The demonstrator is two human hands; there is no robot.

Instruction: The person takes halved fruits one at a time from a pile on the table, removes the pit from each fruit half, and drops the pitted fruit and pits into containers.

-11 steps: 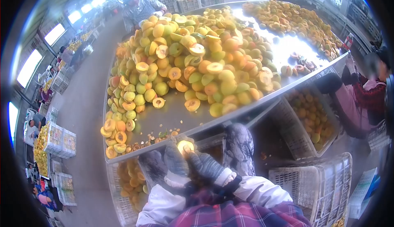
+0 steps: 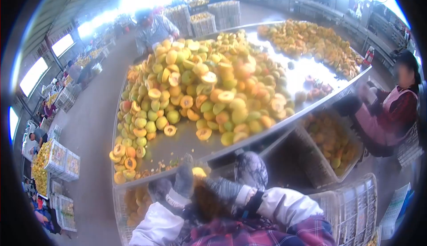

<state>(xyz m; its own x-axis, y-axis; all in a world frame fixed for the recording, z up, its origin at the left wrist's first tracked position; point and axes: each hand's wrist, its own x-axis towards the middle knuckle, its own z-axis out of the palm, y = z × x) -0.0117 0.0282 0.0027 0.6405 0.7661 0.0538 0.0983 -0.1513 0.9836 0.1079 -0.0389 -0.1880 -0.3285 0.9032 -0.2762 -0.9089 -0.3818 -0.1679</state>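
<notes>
A yellow peach half [image 2: 199, 172] sits at the fingertips of my right hand [image 2: 223, 189], which wears a grey glove and is closed on it. My left hand [image 2: 183, 178], also gloved, is apart from the fruit at the table's near edge. Its fingers look stretched out and forward, though they are somewhat blurred, and nothing shows in them. Beyond my hands, a large heap of halved and whole peaches [image 2: 200, 90] covers much of the metal table [image 2: 178, 146]. Small pits and scraps [image 2: 162, 166] lie along the table edge near my left hand.
Crates of peaches stand below the table, one at the right [image 2: 320, 166] and one at the left [image 2: 120, 206]. A white crate [image 2: 356, 206] is beside me at the right. A co-worker [image 2: 396, 103] sits at the right; another person [image 2: 153, 30] stands across the table.
My left hand has come away from the peach half, moving left and toward the table edge. The right hand keeps the peach half. The view has tilted up slightly.
</notes>
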